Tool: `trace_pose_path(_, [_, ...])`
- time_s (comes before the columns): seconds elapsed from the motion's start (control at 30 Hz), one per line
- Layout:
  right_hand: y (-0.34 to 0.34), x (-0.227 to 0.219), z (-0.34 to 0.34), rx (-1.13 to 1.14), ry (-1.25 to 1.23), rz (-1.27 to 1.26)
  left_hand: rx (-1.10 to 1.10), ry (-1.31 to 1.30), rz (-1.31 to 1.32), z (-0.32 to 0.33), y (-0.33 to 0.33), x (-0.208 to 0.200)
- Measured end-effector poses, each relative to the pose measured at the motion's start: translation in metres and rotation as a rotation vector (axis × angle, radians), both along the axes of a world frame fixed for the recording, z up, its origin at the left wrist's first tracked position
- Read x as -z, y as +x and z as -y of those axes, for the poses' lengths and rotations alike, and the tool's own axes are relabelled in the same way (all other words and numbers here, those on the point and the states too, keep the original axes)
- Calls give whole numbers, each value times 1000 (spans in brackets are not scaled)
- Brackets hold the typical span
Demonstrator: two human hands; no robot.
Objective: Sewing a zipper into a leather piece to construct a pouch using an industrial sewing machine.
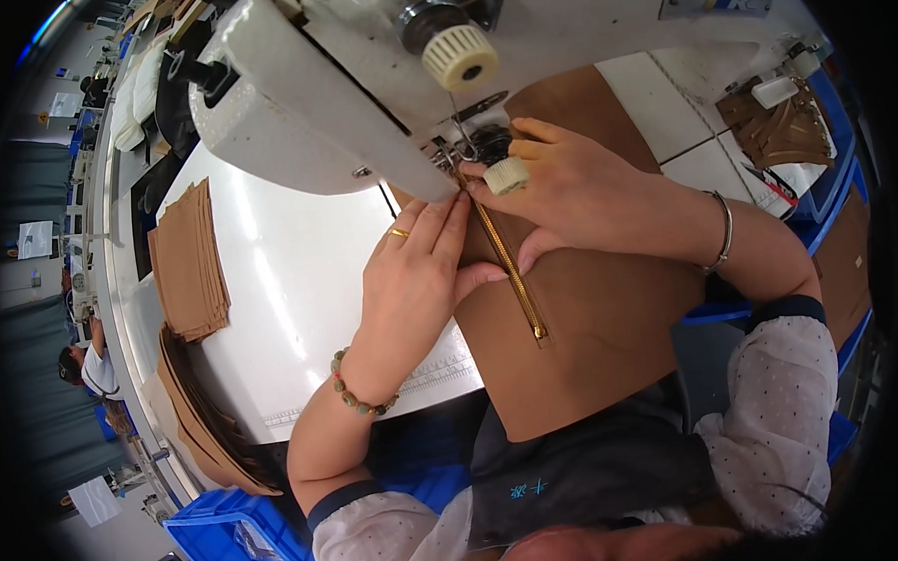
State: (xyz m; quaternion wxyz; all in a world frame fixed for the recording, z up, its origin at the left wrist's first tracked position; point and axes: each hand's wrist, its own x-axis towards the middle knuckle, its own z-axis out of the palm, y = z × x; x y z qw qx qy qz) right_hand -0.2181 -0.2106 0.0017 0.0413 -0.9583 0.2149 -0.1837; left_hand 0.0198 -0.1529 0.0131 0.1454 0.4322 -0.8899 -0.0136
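Observation:
A brown leather panel (590, 345) with a gold zipper (513, 268) lies under the needle of a white sewing machine (304, 98). My left hand (419, 272) presses flat on the panel just left of the zipper, fingers stretched toward the presser foot (455, 157). My right hand (564, 187) rests on the panel to the right of the zipper, its fingertips close to the foot. Both hands pin the panel to the white table (281, 286). The needle itself is hidden behind the machine head.
A stack of brown cut pieces (186, 260) lies at the table's left, with larger brown sheets (202, 418) below it. Blue bins (230, 530) stand at the lower left. More brown pieces (780, 130) sit at the far right. A person (86, 367) works at the far left.

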Motion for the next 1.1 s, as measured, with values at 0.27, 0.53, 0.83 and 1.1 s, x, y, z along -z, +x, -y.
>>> trace_pose_path(0.27, [2,-2,1,16,-10,24,-18,-4,3,1,2,3])
trace_pose_path(0.53, [0,-2,3,22,88,-33,-17,-27,-14,1,0,2])
trace_pose_path(0.83, [1,-8,6,6,-165,62,-108,31,15,3,-1,-1])
trace_pose_path(1.1, [1,-19,-9,239,11,-166,-80,10,-6,3,0,0])
